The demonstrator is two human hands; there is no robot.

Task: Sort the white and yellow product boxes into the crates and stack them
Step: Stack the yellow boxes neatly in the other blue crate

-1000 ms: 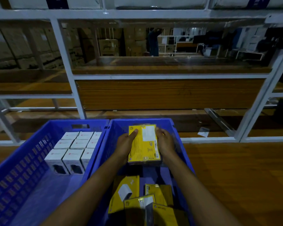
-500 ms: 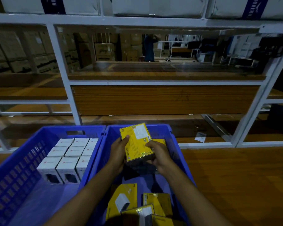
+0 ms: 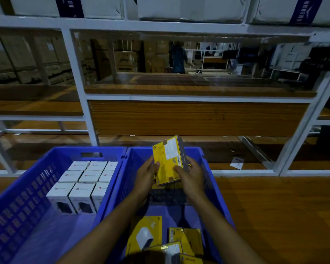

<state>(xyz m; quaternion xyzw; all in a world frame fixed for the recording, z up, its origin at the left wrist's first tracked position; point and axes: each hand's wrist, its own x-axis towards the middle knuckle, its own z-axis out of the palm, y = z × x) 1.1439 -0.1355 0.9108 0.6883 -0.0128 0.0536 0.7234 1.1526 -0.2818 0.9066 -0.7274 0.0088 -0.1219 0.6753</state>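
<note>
We find the yellow box held over the far end of the right crate, clear of the floor of the crate. The left hand grips its left long edge with the thumb on the face. The right hand grasps its lower right corner, thumb likewise on the face.

In our judgement the step in hand is setting this box down at the far wall. To do it well, we recommend bringing it square to the crate wall and lowering it with both hands. It should go flush on whatever lies beneath, where a sliver of yellow shows, though we cannot tell how that lies.

The box's long axis runs away from the person, far end raised and leaning slightly right. Its labelled face is turned up toward the camera.

Loose yellow boxes lie unordered at the near end of the same crate. The left crate holds white boxes in tidy upright rows. Both crates stand on a wooden surface before a white rack.
</note>
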